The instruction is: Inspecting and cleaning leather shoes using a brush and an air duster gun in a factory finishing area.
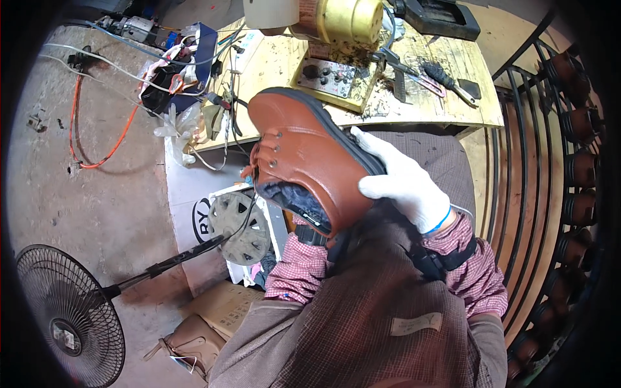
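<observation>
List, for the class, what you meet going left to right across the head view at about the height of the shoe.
Orange cable on the floor → clear plastic bag → brown lace-up shoe → white-gloved right hand → curved black rack → row of dark spools.

brown shoe, gloved right hand gripping sole

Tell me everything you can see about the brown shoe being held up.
The brown shoe looks like smooth, glossy leather, with a dark sole, metal eyelets, matching brown laces and a dark fuzzy lining. It is held tilted in the air, toe up toward the workbench. The white-gloved right hand grips its sole side; the left hand seems hidden inside the opening.
</observation>
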Demonstrator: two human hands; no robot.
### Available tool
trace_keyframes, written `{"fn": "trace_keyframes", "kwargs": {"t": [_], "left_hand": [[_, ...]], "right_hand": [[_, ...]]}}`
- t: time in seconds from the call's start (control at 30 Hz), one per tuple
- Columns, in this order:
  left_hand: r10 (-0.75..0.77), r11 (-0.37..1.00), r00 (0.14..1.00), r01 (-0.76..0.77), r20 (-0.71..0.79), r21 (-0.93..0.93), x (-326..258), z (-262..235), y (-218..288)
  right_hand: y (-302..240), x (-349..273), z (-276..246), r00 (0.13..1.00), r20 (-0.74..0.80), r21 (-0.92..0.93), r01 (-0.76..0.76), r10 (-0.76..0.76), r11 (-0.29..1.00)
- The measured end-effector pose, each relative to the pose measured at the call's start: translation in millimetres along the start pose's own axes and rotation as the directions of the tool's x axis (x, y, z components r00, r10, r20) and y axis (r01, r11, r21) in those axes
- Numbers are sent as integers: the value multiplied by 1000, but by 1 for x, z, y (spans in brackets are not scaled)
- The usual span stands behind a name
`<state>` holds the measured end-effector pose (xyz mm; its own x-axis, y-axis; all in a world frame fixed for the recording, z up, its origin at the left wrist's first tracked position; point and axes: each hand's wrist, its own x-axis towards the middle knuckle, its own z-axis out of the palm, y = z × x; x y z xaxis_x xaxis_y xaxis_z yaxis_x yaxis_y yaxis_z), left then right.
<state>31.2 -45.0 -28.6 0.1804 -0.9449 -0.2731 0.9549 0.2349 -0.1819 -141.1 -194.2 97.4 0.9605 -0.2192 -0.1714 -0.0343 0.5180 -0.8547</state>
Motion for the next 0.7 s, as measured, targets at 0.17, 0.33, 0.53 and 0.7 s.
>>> {"fn": "trace_keyframes", "kwargs": {"t": [0.17, 0.33, 0.53, 0.7], "left_hand": [[21, 999, 999, -22, -34, -37, 9, 16, 38], [14, 998, 1000, -16, -26, -60, -39, 19, 25], [51, 996, 998, -48, 43, -74, -9, 12, -14], [20, 996, 997, -14, 68, -89, -76, 7, -26]], "right_hand": [[46, -16, -36, 993, -117, 428, 30, 22, 903], [37, -50, -57, 876, -480, 142, 20, 51, 990], [42, -108, -72, 816, -578, -171, -99, -18, 980], [34, -116, -59, 864, -473, -450, -69, -172, 891]]}}
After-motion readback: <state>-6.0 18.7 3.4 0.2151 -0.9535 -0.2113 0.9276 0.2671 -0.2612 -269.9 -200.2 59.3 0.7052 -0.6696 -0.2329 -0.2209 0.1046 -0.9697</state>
